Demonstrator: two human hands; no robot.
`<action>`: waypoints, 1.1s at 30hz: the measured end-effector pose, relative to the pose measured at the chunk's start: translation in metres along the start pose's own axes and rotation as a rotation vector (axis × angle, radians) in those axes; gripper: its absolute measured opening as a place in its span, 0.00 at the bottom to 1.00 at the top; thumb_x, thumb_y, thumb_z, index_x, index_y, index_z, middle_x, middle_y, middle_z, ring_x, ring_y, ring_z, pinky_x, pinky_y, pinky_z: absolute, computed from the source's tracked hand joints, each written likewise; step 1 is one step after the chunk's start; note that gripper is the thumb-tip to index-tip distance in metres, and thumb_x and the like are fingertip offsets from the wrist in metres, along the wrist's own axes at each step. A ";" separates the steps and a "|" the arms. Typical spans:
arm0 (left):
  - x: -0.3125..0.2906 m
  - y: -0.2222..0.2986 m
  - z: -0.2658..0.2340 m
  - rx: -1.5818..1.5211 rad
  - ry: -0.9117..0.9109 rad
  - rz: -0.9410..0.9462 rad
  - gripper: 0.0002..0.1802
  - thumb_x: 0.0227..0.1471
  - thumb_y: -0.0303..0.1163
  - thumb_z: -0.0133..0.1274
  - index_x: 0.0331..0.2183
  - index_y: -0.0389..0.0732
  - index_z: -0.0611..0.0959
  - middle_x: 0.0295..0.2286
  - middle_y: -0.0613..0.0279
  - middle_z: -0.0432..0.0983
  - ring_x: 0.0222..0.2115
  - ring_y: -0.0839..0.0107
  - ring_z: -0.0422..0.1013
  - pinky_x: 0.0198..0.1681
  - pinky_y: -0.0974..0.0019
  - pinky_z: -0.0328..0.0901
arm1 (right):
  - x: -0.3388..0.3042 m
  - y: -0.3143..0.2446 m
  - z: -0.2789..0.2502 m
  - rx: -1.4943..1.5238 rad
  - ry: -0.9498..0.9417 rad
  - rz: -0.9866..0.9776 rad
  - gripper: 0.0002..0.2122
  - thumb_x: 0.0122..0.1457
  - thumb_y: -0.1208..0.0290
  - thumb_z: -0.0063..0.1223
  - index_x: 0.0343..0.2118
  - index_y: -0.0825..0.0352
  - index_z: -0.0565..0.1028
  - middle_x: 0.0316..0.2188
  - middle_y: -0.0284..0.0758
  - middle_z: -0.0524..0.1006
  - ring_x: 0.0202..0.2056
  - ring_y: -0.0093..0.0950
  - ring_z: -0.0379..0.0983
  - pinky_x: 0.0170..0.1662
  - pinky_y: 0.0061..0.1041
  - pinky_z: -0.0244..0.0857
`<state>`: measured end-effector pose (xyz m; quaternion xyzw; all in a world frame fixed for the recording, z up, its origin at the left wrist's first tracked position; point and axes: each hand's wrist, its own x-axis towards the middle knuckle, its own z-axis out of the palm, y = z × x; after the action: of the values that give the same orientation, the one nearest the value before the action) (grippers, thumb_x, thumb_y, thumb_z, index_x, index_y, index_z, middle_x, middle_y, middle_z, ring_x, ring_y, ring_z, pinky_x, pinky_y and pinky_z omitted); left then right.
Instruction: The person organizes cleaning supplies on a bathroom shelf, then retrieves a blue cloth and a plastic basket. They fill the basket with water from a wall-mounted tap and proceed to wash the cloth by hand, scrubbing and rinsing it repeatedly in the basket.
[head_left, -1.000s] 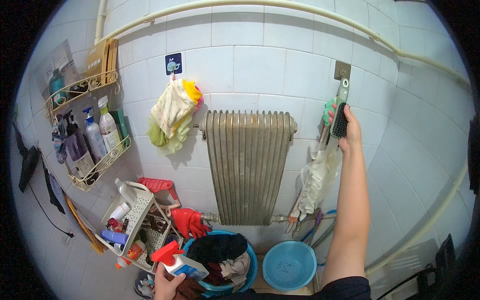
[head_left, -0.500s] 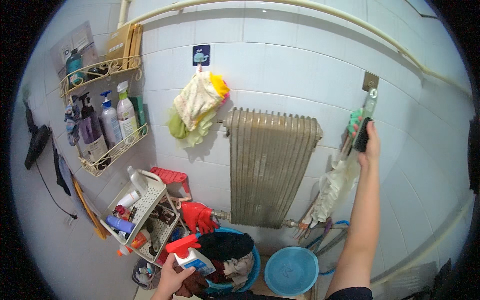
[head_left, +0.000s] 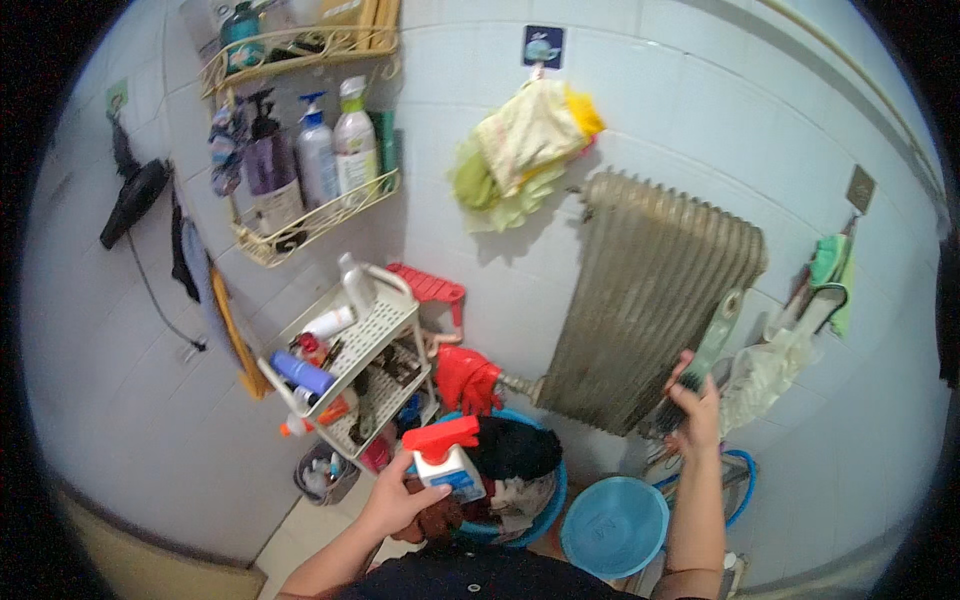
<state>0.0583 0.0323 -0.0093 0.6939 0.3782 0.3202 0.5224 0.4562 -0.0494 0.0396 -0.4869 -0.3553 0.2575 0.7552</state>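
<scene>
My left hand (head_left: 393, 500) is closed around a white spray bottle (head_left: 452, 474) with a red trigger head, held upright above the left side of a blue tub (head_left: 559, 497). Just below that hand is a brown cloth (head_left: 437, 514); whether the fingers also grip it I cannot tell. Black clothing (head_left: 515, 447) and a greyish cloth (head_left: 522, 500) fill the tub. My right hand (head_left: 702, 420) grips a scrubbing brush (head_left: 713, 345) with a pale green handle and dark bristles, in front of the radiator's lower right. The handle points up; fingers partly cover the bristles.
An empty blue basin (head_left: 615, 525) stands right of the tub, below the radiator (head_left: 655, 300). A cluttered white shelf cart (head_left: 385, 325) and red rubber gloves (head_left: 468, 380) are at the left. A wire rack (head_left: 320, 228) holds pump bottles. Gloves (head_left: 770, 385) hang at the right wall.
My right hand has come down from the wall hook with the scrubbing brush, off the hanging things. The view has turned left and tilted. My left hand still holds the spray bottle.
</scene>
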 end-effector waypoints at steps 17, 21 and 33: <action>-0.054 -0.057 -0.082 -0.203 0.475 -0.018 0.26 0.42 0.23 0.59 0.44 0.36 0.68 0.40 0.60 0.71 0.42 0.71 0.68 0.48 0.65 0.62 | -0.130 0.155 0.119 -0.026 -0.459 0.655 0.23 0.47 0.75 0.60 0.47 0.65 0.64 0.33 0.31 0.71 0.36 0.24 0.69 0.41 0.27 0.63; -0.057 -0.067 -0.113 -0.295 0.411 -0.024 0.27 0.42 0.23 0.59 0.45 0.36 0.68 0.41 0.60 0.70 0.42 0.71 0.67 0.48 0.65 0.61 | -0.139 0.159 0.147 -0.070 -0.434 0.574 0.23 0.48 0.74 0.60 0.47 0.66 0.65 0.34 0.30 0.71 0.35 0.23 0.69 0.40 0.25 0.64; -0.034 -0.086 -0.217 -0.153 0.031 0.001 0.30 0.42 0.21 0.59 0.48 0.36 0.66 0.41 0.58 0.71 0.42 0.70 0.69 0.46 0.66 0.64 | -0.212 0.148 0.252 -0.121 -0.211 0.405 0.22 0.52 0.76 0.56 0.50 0.66 0.63 0.36 0.32 0.72 0.39 0.23 0.68 0.43 0.23 0.62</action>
<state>-0.1577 0.1221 -0.0395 0.6472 0.3602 0.3591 0.5678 0.1205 -0.0080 -0.0880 -0.5632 -0.3422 0.4312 0.6163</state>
